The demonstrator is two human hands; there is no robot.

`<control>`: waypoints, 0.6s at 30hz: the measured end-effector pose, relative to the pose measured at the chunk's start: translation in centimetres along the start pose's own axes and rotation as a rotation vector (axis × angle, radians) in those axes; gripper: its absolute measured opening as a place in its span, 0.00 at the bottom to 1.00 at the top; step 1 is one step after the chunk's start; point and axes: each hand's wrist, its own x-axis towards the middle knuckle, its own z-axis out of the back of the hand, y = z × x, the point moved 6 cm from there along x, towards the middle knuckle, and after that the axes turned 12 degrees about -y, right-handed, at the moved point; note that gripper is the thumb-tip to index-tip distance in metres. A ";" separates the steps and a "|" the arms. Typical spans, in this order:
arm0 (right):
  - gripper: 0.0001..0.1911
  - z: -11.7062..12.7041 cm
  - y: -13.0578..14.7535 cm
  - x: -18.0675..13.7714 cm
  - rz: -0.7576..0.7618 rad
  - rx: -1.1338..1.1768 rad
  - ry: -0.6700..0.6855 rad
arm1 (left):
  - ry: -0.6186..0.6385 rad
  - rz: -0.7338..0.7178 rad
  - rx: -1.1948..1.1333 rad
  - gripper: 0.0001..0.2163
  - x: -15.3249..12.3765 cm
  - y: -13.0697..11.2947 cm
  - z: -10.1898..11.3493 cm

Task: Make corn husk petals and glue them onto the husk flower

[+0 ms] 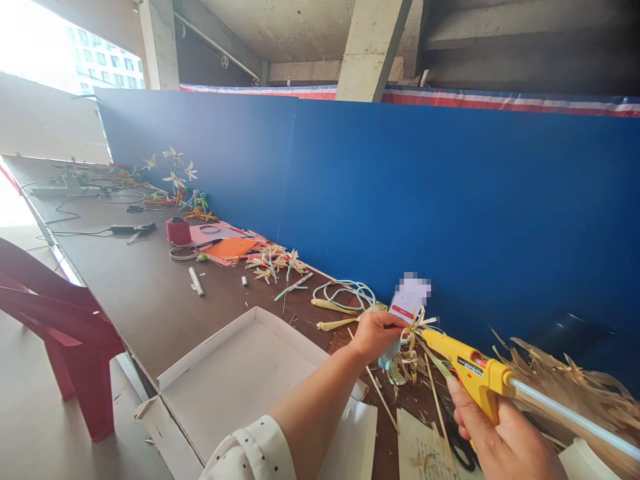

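My right hand (500, 433) grips a yellow hot glue gun (465, 363), with a long translucent glue stick (575, 407) sticking out of its back. The gun's nozzle points left, close to a pale flower of dried husk strips (417, 327). My left hand (377, 333) is closed, pinching that husk flower between thumb and fingers; the exact grip is partly hidden. Under the left hand is a small light-blue thing (389, 357) that I cannot make out. Green and pale husk strips (435, 357) lie between the two hands.
A shallow white box (240, 373) lies left of my forearm. Dry husks (565, 367) pile up at right. Black-handled scissors (463, 447) lie near my right hand. Farther off are a red thread spool (179, 231), orange paper (230, 249) and coiled cord (345, 288). A blue partition (450, 200) borders the table.
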 end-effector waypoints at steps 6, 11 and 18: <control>0.30 0.1 0.3 0.0 0.006 -0.010 -0.012 | 0.005 0.010 -0.033 0.09 0.0 0.1 0.0; 0.29 0.2 0.5 -0.2 -0.007 -0.031 0.004 | -0.008 0.013 -0.036 0.09 0.0 0.1 0.0; 0.29 0.3 0.7 -0.3 0.014 -0.051 0.013 | 0.002 0.029 -0.085 0.09 0.0 0.0 -0.1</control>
